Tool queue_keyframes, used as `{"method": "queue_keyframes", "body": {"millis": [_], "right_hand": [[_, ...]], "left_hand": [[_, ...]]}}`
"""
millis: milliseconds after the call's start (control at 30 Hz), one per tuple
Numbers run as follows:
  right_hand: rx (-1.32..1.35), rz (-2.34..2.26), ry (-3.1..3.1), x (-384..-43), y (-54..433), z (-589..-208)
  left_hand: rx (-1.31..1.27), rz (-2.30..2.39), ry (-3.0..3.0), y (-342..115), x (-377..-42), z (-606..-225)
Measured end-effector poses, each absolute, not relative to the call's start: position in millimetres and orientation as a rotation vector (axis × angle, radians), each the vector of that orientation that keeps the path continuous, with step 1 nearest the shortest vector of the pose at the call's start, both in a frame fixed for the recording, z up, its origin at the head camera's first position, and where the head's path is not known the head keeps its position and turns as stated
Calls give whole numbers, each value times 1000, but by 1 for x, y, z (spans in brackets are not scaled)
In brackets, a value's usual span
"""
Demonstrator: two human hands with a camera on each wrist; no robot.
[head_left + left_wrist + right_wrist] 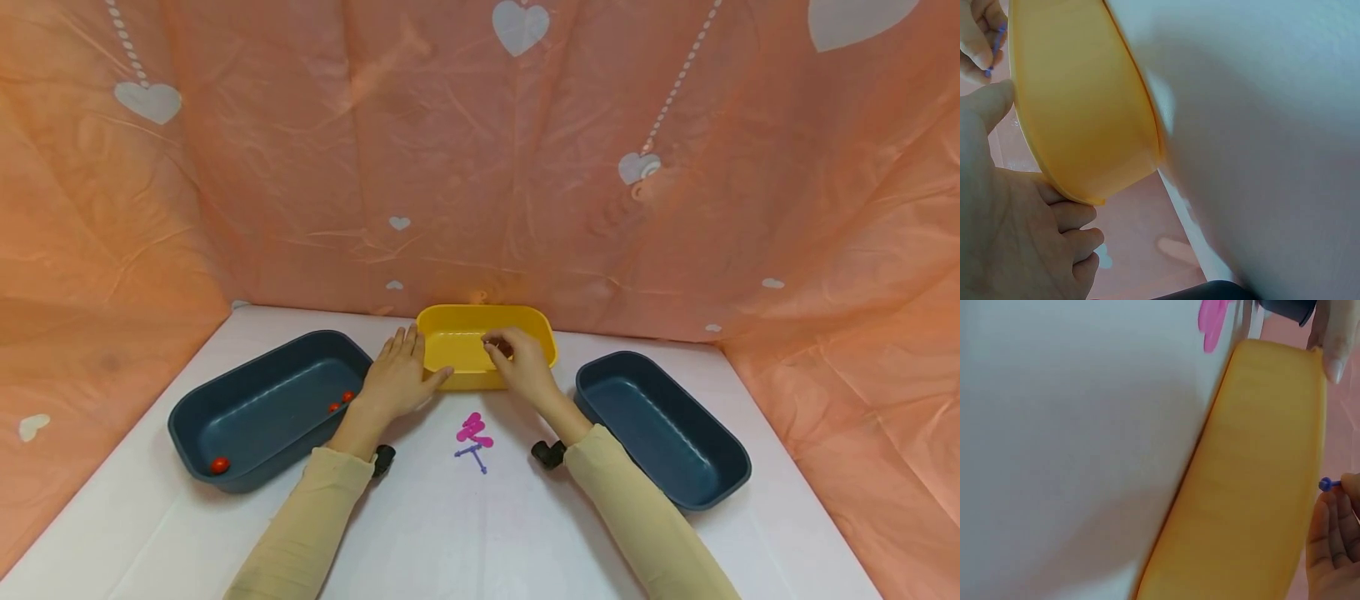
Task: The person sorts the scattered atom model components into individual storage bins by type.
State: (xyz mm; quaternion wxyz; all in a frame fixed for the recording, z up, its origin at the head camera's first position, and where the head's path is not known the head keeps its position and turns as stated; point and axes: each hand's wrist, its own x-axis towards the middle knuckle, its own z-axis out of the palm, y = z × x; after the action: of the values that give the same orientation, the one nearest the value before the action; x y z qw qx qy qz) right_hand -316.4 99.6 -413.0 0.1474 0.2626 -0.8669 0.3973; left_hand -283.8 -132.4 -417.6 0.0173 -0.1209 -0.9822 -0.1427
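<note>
My left hand (396,379) lies with straightened fingers on the left rim of the yellow bin (480,382); in the left wrist view its thumb touches the rim. Over the same bin, my right hand (525,362) pinches a small purple rod with knobbed ends (1325,484) between thumb and fingertips. The left wrist view shows this rod beyond the rim. In front of the bin, several flat pink pieces (472,429) lie in a small pile. Right beside them are thin purple rods (480,462) with knobbed ends.
A dark blue bin (255,421) at the left holds a few small red round things (220,465). Another dark blue bin (667,433) stands at the right, next to my right forearm. A peach curtain (480,167) with pale hearts hangs behind the white table (480,542).
</note>
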Motion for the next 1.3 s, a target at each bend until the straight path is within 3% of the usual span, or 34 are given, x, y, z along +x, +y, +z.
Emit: {"method": "queue_keyframes", "body": {"millis": [633, 1300], "right_hand": [[677, 1041, -2633, -345, 92, -410], [682, 1112, -2597, -325, 96, -404]], "left_hand": [[-353, -471, -3072, -131, -283, -416], [-357, -450, -3059, -132, -284, -417]]}}
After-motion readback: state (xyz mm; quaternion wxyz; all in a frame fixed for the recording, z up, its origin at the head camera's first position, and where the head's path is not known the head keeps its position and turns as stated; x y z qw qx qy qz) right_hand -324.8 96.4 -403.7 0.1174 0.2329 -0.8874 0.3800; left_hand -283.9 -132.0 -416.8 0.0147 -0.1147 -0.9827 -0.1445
